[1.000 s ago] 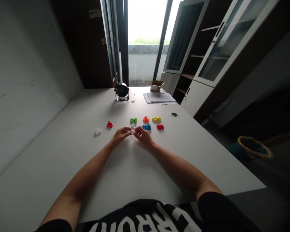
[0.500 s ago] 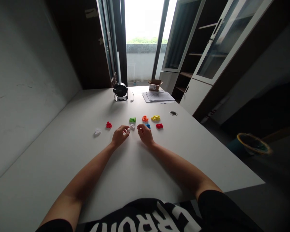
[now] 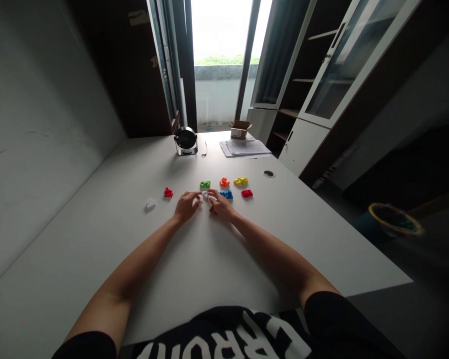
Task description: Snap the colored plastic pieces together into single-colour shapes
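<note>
Where my left hand (image 3: 186, 207) and right hand (image 3: 220, 205) meet, a small white piece (image 3: 205, 196) sits half hidden, perhaps pinched.

This looks like an office to me. A long white desk (image 3: 78, 259) runs from the near side of the room towards the far end, with a cable grommet (image 3: 268, 173) set into its top. At the far end lie a stack of papers (image 3: 243, 147) and a small cardboard box (image 3: 240, 129), and beside them stands a small round fan (image 3: 186, 140). On the right, tall cabinets (image 3: 333, 85) with glass doors and wooden shelves line the wall. A waste bin (image 3: 394, 222) sits on the floor to the right of the desk, and a glazed door (image 3: 220, 50) at the far end lets in daylight.
</note>
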A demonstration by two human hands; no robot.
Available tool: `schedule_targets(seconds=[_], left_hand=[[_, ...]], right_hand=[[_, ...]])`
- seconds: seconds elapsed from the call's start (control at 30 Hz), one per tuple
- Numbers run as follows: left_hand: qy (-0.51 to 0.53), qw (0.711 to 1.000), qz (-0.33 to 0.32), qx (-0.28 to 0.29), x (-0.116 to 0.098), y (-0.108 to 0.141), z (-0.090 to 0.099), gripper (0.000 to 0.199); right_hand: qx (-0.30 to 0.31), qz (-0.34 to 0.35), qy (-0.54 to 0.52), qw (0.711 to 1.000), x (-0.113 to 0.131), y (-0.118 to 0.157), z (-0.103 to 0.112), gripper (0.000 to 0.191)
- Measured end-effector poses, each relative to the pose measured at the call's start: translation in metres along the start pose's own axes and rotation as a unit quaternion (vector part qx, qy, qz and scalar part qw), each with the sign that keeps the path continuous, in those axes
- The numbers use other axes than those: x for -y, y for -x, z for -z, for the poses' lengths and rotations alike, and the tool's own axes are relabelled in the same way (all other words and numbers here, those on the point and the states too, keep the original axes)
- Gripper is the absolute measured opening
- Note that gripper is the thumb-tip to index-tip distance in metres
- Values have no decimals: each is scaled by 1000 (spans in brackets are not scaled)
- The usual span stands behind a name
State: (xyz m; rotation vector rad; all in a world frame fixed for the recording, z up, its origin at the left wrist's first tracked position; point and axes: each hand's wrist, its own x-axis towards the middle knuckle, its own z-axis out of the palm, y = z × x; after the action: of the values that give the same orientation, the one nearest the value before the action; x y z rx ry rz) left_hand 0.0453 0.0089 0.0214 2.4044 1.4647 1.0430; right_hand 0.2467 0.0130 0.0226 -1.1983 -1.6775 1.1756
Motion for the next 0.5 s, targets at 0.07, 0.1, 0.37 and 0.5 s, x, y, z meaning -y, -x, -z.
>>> schedule_targets(seconds=[0.07,0.1,0.37,0.5], left_hand=[[-13,1000,-6,9,1,-2,-1,35],[-16,1000,-7,11,1,-4,-2,34],[-9,1000,11,6,2,-12,-10,38],[-10,1000,20,3,6,-14,-12,39]], right_hand=[[8,-6,-10,1000,0,-2,1,42],[9,-7,-14,1000,-1,-2,1,41],[10,26,-9,1000,-7,-6,-3,35],[12,34,-12,999,-9,-8,-2,34]])
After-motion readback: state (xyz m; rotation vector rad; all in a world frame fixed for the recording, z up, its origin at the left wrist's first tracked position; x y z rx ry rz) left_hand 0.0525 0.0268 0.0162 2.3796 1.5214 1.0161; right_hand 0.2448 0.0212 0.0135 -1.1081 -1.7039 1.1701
